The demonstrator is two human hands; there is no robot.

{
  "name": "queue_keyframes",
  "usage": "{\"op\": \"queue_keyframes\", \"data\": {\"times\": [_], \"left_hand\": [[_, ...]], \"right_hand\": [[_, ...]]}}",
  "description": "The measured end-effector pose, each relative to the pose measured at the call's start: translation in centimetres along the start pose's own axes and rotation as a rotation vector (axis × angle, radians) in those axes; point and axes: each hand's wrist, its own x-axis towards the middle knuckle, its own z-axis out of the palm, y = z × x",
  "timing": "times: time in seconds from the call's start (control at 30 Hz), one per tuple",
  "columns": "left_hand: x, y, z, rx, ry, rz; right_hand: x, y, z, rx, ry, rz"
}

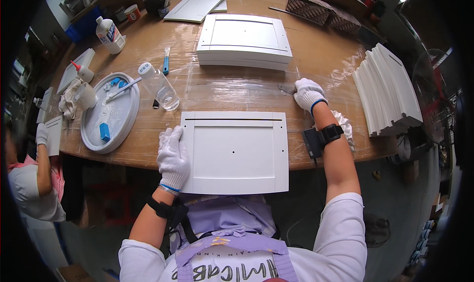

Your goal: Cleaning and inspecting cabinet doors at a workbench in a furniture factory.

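Observation:
In front of me a white rectangular panel [233, 152] with a recessed middle, a dark slot along its far edge and small holes lies partly over the table's near edge. My left hand [173, 153], in a white knit glove, grips its left edge, fingers along the side. Out to the right, beyond the panel's far corner, my gloved right hand [309, 93] is closed round a putty knife [285, 88]; only the grey metal blade shows, pointing left low over the table. The glove hides its handle. A crumpled white cloth [344, 129] lies beside my right forearm.
Stacked white panels [244, 33] stand ahead, with more panels [390, 92] leaning in a row at right. On the left are a round lid [89, 126] with blue pieces, a clear bottle [165, 92], a blue-handled knife [166, 62] and a white jug [110, 35]. Another person [37, 183] works at far left.

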Motion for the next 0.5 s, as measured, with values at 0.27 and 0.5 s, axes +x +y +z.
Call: {"op": "queue_keyframes", "data": {"times": [0.27,0.5], "left_hand": [[0.2,0.6,-0.3,-0.012,0.004,0.022],[0.1,0.0,-0.1,0.022,-0.001,0.013]], "right_hand": [[-1.3,0.8,0.5,0.356,-0.046,0.03],[-6.2,1.7,2.5,1.639,-0.211,0.172]]}}
